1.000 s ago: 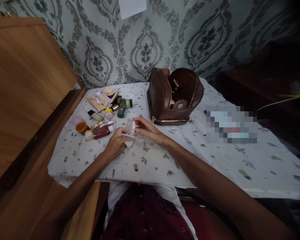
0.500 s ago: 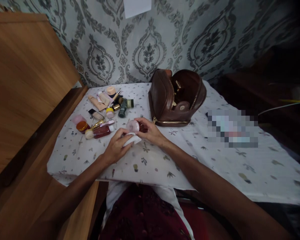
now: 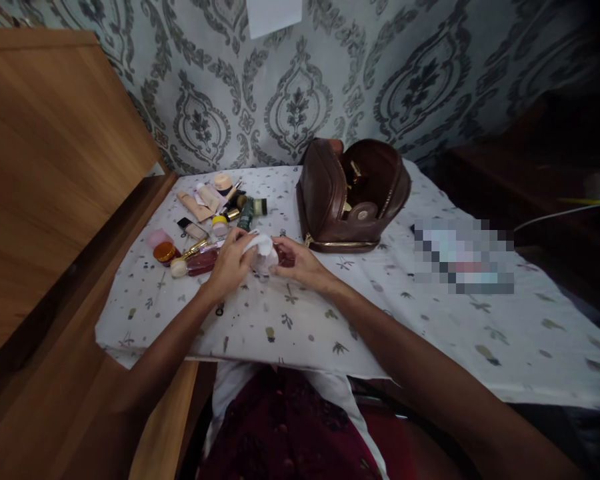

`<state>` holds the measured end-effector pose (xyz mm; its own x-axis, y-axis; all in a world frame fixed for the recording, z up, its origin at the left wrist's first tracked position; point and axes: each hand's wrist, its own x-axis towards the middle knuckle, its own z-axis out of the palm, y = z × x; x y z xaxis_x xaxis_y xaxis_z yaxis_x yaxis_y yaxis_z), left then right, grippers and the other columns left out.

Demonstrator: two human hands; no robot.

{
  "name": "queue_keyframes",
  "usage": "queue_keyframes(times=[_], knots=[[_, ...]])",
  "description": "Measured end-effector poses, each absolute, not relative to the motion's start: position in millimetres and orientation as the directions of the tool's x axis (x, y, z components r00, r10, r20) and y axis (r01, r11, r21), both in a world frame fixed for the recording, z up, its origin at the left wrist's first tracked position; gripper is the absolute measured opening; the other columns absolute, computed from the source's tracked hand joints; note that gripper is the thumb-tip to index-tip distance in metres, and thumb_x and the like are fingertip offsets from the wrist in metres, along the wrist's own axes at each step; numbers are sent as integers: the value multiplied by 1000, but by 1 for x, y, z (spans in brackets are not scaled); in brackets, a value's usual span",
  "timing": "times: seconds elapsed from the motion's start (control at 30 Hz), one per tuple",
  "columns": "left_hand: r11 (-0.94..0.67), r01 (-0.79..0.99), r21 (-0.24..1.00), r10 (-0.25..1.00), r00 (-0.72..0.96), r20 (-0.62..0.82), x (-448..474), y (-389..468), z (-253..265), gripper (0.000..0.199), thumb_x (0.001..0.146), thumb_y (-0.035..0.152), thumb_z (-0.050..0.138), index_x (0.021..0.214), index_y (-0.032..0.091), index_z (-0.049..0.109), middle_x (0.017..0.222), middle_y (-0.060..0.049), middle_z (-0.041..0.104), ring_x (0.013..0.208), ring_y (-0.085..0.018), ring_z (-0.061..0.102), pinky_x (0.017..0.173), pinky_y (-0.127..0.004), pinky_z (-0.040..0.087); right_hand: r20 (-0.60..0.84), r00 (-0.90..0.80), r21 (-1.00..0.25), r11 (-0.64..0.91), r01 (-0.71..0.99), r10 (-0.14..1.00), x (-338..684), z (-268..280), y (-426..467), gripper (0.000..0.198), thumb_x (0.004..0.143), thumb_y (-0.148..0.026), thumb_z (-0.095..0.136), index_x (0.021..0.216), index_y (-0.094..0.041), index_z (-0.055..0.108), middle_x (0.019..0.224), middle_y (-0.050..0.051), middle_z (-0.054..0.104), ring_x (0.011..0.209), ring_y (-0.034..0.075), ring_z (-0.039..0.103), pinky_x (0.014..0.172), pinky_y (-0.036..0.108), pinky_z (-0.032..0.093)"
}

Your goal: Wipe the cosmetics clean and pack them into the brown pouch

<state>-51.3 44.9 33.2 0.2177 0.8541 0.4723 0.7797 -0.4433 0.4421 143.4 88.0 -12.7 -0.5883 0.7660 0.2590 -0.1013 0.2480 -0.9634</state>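
Note:
My right hand (image 3: 300, 263) is closed around a small jar (image 3: 267, 265) with a clear, pale lid and a reddish-brown body. In my left hand (image 3: 233, 260) is a white wipe (image 3: 261, 245), pressed against the upper side of the jar's lid. The wipe covers part of the lid, and my fingers hide much of the jar's body. Just left of my left hand lies a bottle of red liquid (image 3: 200, 263) with a cream cap, partly behind that hand. Both hands are slightly above the patterned tablecloth (image 3: 310, 333).
An unzipped brown leather bag (image 3: 330, 200) stands behind my right hand. Several cosmetics lie at the left, among them a dark green tube (image 3: 247, 215), a yellow-rimmed jar (image 3: 220, 225) and an amber jar (image 3: 165, 252). A blurred-out flat object (image 3: 463, 257) lies right; a wooden panel (image 3: 55, 133) borders the left.
My left hand has moved up with the wipe, from the jar's near side onto its lid. It now covers part of the red bottle. My right hand keeps its hold on the jar.

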Motion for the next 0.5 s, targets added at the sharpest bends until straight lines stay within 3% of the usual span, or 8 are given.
queue_keyframes(times=[0.13,0.27,0.4,0.5], knots=[[-351,780,518,914,164,371,-66,48,20,21,91,24,45,89,15,64,84,-5,57,84,-21,55,80,-33,45,202,-593,-979,160,-123,780,145,-16,90,63,69,-34,80,125,-23,56,101,3,68,88,19,65,78,37,57],[-303,800,517,934,142,328,-73,43,9,22,90,28,47,73,18,54,76,-4,55,77,-20,53,73,-32,42,111,-586,-979,-15,-205,803,144,-18,91,67,64,-33,84,124,-23,57,96,2,68,87,19,64,72,35,61],[-261,775,575,950,100,296,-72,36,7,18,89,28,48,74,18,53,77,-3,58,77,-19,54,73,-31,42,51,-548,-948,-133,-291,835,142,-18,91,64,62,-32,87,119,-24,59,98,2,67,88,18,65,72,33,62],[-238,752,614,961,89,263,-69,31,11,18,89,28,49,75,18,54,75,-2,59,76,-18,55,72,-29,42,45,-495,-937,-136,-323,867,141,-16,91,56,62,-33,87,110,-24,61,107,3,64,90,18,64,69,31,62]])
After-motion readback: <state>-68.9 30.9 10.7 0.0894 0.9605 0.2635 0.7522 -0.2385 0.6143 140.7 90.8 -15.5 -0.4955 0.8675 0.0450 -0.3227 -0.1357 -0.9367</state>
